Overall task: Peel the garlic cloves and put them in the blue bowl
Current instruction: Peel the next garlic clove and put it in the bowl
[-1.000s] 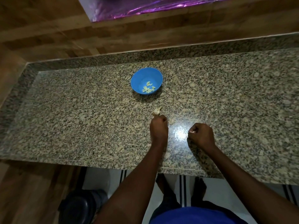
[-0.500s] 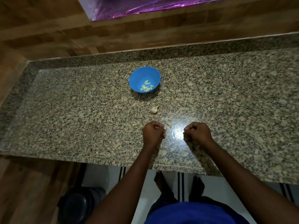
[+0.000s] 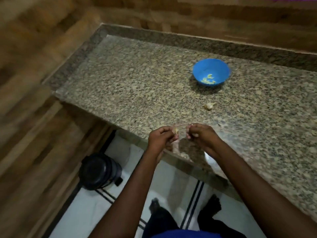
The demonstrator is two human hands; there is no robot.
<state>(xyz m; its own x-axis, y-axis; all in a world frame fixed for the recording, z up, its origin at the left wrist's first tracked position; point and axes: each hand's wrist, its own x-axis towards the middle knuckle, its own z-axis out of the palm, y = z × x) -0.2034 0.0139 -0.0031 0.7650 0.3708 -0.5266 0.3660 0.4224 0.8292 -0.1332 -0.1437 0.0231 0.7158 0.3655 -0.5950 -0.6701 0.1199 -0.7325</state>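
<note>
Peeled cloves [image 3: 208, 79] lie in the bowl [image 3: 197, 71] upper right, one unpeeled clove [image 3: 209, 105] waits below it, left hand [image 3: 161, 140] pinches another clove [image 3: 227, 130], right hand [image 3: 200, 135] curled, its hold unclear.

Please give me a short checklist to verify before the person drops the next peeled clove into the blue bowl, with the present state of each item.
1. Left hand pinches a garlic clove: ok.
2. Clove fully peeled: cannot tell, it is small and blurred.
3. Right hand fingers curled; whether they hold skin: cannot tell.
4. Blue bowl upright on the granite counter, peeled cloves inside: ok.
5. Path over the counter to the bowl free: ok, only one unpeeled clove lies between.
6. Hands over the counter: not ok, they are at its front edge.
</note>
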